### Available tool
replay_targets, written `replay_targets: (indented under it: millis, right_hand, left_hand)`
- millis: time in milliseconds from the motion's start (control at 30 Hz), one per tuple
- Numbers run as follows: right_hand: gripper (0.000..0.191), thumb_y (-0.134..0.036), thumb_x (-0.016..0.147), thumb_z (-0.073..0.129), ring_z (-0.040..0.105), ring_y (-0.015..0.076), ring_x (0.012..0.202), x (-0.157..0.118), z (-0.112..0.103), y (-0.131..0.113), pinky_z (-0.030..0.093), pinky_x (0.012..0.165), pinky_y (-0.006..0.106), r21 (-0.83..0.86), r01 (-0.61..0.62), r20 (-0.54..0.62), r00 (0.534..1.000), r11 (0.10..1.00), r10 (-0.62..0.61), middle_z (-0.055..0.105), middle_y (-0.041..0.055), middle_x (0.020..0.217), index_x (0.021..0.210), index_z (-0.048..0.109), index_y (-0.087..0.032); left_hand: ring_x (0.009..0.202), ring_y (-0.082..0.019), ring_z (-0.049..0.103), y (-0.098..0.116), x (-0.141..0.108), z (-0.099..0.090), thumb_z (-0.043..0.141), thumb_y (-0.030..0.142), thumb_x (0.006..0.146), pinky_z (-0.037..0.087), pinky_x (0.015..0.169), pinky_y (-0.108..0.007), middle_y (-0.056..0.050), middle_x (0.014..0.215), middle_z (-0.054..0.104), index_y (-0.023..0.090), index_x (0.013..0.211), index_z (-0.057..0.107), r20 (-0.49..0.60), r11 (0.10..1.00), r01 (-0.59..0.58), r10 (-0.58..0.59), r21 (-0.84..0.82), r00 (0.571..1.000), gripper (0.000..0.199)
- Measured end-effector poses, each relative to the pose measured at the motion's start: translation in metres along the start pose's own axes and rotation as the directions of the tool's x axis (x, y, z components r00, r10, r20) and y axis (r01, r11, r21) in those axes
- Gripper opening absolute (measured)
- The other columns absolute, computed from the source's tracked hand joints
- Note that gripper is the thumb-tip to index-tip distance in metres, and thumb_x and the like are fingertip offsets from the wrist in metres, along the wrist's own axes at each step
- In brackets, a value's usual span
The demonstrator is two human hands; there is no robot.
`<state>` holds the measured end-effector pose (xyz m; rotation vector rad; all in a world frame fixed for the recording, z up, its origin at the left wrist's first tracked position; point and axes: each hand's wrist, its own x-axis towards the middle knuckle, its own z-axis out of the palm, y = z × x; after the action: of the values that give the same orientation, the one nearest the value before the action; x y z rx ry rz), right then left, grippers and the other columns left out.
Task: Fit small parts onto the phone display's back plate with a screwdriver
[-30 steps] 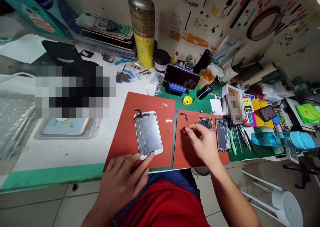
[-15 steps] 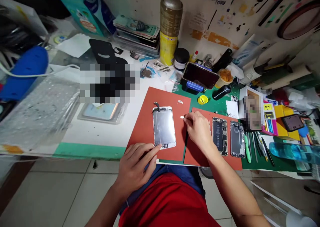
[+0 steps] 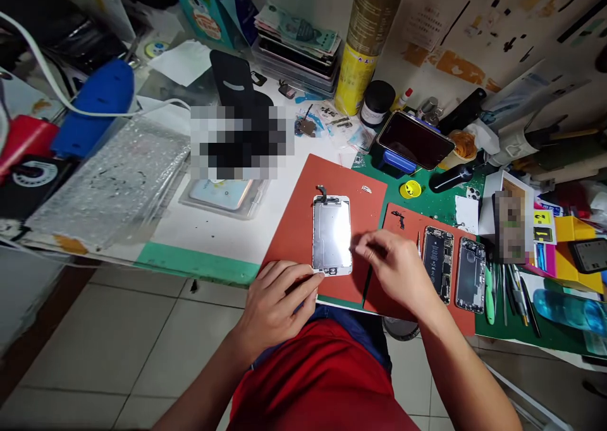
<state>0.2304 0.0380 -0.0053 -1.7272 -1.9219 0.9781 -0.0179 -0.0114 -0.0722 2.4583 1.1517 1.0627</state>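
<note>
A phone screen panel lies on the left red-brown mat, its grey back up and a black flex cable at its top. My left hand rests with its fingertips on the panel's lower edge, thumb apart from the index finger. Just right of the panel, my right hand has thumb and index finger pinched; what they hold is too small to make out. On the right mat lie an opened phone with its battery and board showing and a phone back housing.
Tools, including a green one, and a blue bottle lie at the right. Behind the mats stand a propped phone, a yellow cup and a spray can. A cased phone lies left.
The view has shifted, moving the scene. My right hand has come nearer the panel's right edge, and the small white piece at its fingertips no longer shows. My left hand stays at the panel.
</note>
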Motion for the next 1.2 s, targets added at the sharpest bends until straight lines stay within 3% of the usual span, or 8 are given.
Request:
replay_targets:
  millis: [67,133,233,400,767,1033,1200]
  right_hand:
    - [0.021,-0.017,0.103,0.054,0.070,0.0181,0.085,-0.011,0.005,-0.010,0.051,0.079,0.031,0.031,0.063,0.136,0.988,0.998,-0.066,0.074,0.0032,0.094,0.093,0.072,-0.023]
    - [0.026,-0.012,0.103,0.050,0.067,0.0184,0.084,-0.017,0.012,-0.017,0.050,0.075,0.031,-0.037,0.090,0.201,0.976,0.995,-0.081,0.070,0.0044,0.092,0.095,0.073,-0.022]
    - [0.029,-0.006,0.101,0.049,0.065,0.0196,0.087,-0.018,0.020,-0.021,0.050,0.074,0.032,-0.138,0.095,0.231,0.971,0.986,-0.061,0.067,0.0063,0.094,0.100,0.074,-0.020]
    - [0.029,-0.003,0.099,0.050,0.064,0.0201,0.090,-0.014,0.025,-0.017,0.050,0.077,0.032,-0.165,0.107,0.248,0.967,0.980,-0.064,0.065,0.0063,0.096,0.101,0.074,-0.019]
    - [0.029,-0.007,0.100,0.051,0.063,0.0185,0.081,-0.013,0.031,-0.019,0.049,0.071,0.032,-0.161,0.099,0.180,0.981,0.982,-0.070,0.066,0.0056,0.091,0.097,0.076,-0.020]
    - [0.017,-0.012,0.100,0.060,0.068,0.0188,0.085,-0.029,0.028,-0.016,0.050,0.076,0.031,0.021,-0.046,-0.008,0.999,0.999,0.046,0.069,0.0035,0.094,0.094,0.071,-0.022]
    - [0.015,-0.013,0.099,0.064,0.067,0.0185,0.080,-0.036,0.041,-0.016,0.049,0.075,0.030,0.079,-0.121,-0.033,0.992,0.990,0.123,0.069,0.0022,0.088,0.090,0.071,-0.023]
  left_hand:
    - [0.090,-0.023,0.067,0.000,0.001,0.000,0.068,0.004,0.088,0.053,0.078,-0.039,-0.008,0.102,0.076,0.020,0.118,0.071,-0.003,1.000,0.002,-0.002,0.006,1.000,0.034]
    - [0.090,-0.024,0.068,0.000,0.001,0.001,0.069,0.004,0.087,0.052,0.078,-0.040,-0.008,0.101,0.077,0.019,0.117,0.072,-0.004,1.000,-0.003,0.003,0.012,1.000,0.033]
    - [0.090,-0.024,0.067,0.001,0.001,0.002,0.070,0.004,0.086,0.052,0.078,-0.040,-0.009,0.100,0.077,0.017,0.116,0.072,0.005,1.000,-0.006,0.006,0.008,1.000,0.032]
    - [0.090,-0.025,0.067,0.000,0.001,0.001,0.071,0.004,0.086,0.052,0.079,-0.041,-0.010,0.101,0.077,0.016,0.114,0.072,0.013,1.000,-0.003,0.003,0.006,1.000,0.031]
    - [0.092,-0.025,0.065,0.002,0.000,-0.003,0.071,0.004,0.085,0.051,0.080,-0.041,-0.009,0.101,0.075,0.018,0.120,0.075,0.042,0.999,-0.026,0.025,0.026,0.999,0.038]
    - [0.091,-0.025,0.063,0.000,0.001,-0.001,0.072,0.007,0.087,0.048,0.080,-0.041,-0.008,0.100,0.074,0.021,0.124,0.074,0.063,0.998,-0.031,0.027,0.055,0.998,0.040]
    - [0.088,-0.025,0.062,-0.001,0.001,0.000,0.072,0.009,0.087,0.047,0.079,-0.041,-0.007,0.098,0.073,0.021,0.127,0.073,0.074,0.996,-0.040,0.034,0.075,0.997,0.041]
